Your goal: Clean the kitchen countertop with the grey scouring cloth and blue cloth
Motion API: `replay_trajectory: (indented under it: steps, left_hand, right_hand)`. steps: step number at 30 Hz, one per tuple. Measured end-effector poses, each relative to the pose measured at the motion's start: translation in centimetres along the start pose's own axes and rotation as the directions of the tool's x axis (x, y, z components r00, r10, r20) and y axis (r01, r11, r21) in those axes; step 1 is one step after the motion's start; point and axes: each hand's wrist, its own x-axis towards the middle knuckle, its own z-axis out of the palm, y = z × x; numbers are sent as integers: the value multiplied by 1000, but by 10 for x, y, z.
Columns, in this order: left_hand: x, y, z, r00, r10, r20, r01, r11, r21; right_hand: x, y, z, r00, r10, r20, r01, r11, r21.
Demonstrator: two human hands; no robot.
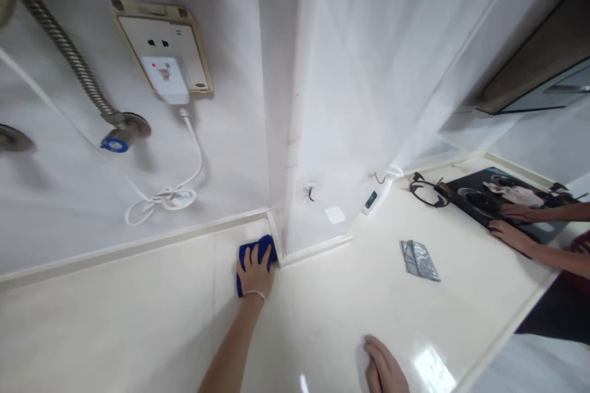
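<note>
My left hand [255, 271] lies flat, fingers spread, pressed down on a blue cloth [254, 255]; it clamps nothing between the fingers, it only bears on the fabric from above. The blue cloth sits on the cream countertop [138, 313], pushed into the corner where the raised back edge meets the projecting white wall column [286, 104], and it touches that edge. A thin bracelet [254, 294] circles my left wrist. My right hand [383, 368] rests palm down on the countertop near the front edge, fingers extended and close together, holding nothing, well apart from the cloth. On the wall above the cloth: a socket plate [162, 43] with a white plug adapter [165, 78], its white cable [161, 198] hanging down in a loose bundle, and a corrugated metal hose [64, 49] running to a fitting with a blue cap [114, 143]. On the countertop to the right lies a grey folded item [419, 260]. Further right, another person's two hands [511, 224] rest on a black hob [502, 202], beside a loose black pan support ring [426, 190]. A small white device [374, 198] leans against the wall near the ring.
</note>
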Motion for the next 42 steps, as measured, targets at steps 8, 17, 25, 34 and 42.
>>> replay_trajectory:
  steps: [8,17,25,34,42]
  left_hand:
    - [-182,71,28,961,277,11,-272,949,-159]
    - [-207,110,27,794,607,34,-547,738,-395]
    - [-149,24,10,985,102,-141,-110,993,-45]
    - [-106,103,1,996,-47,-82,46,999,-16]
    - [-68,250,33,954,297,46,-280,934,-222]
  right_hand:
    - [1,2,11,988,-145,-51,140,985,-99]
    - [-7,9,2,983,-164,-81,162,986,-39]
    - [-5,0,-2,983,-128,-133,119,990,-73]
    - [-6,4,2,993,-93,-79,94,995,16]
    - [-15,30,1,988,-157,-3,156,982,108]
